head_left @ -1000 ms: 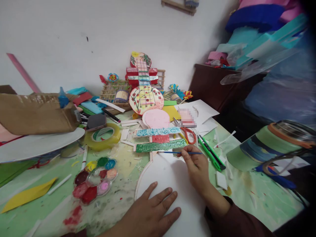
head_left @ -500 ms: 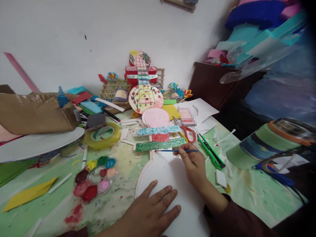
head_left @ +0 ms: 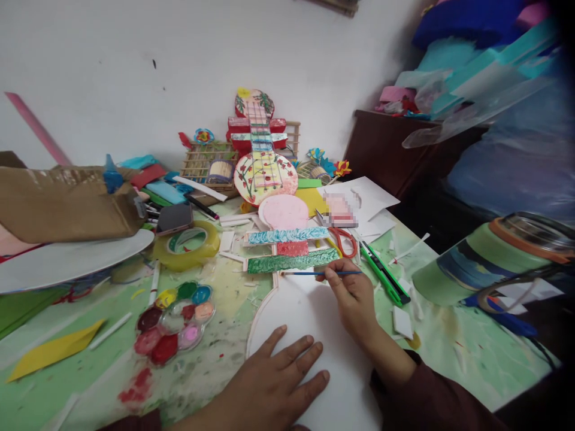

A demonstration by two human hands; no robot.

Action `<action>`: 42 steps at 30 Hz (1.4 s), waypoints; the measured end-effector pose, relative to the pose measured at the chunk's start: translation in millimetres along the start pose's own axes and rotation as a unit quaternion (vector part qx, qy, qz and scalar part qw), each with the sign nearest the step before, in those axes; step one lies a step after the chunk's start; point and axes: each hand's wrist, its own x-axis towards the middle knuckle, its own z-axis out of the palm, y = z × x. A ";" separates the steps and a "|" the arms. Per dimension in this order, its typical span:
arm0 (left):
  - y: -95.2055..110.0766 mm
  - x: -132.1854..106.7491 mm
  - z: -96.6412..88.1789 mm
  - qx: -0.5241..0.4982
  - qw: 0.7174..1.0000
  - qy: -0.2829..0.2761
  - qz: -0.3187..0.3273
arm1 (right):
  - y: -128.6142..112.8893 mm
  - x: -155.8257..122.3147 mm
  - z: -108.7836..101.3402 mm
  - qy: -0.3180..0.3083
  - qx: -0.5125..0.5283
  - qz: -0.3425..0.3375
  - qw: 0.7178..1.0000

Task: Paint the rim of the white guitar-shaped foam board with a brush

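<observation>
2 dark maroon sleeves (head_left: 442,398), ending short of wrists (head_left: 376,336); 2 bare hands (head_left: 278,378)

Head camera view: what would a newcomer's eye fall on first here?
Probably the brightly painted guitar-shaped craft at the back, near the wall. Next, perhaps, the partly painted white board in front, where the left hand rests flat and the right hand holds a thin blue brush. The paint palette left of that board also stands out.
</observation>
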 end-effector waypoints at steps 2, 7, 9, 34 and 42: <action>0.1 -0.3 1.0 -0.007 1.000 -0.007 -0.002 | 0.2 0.4 0.3 0.000 0.000 0.001 1.000; 0.5 -2.8 6.5 -0.006 1.000 -0.023 -0.004 | 1.0 1.0 1.3 0.000 -0.016 -0.008 1.000; 0.5 -3.6 7.0 -0.008 1.000 -0.025 -0.004 | 1.1 1.2 1.3 0.004 -0.022 -0.013 1.000; -0.8 -1.2 1.2 -0.043 0.999 -0.031 -0.011 | 0.8 1.3 1.5 0.002 0.002 0.002 1.000; 0.1 -1.1 2.3 -0.047 0.998 -0.046 -0.012 | 1.5 0.6 0.5 0.010 0.004 -0.002 1.000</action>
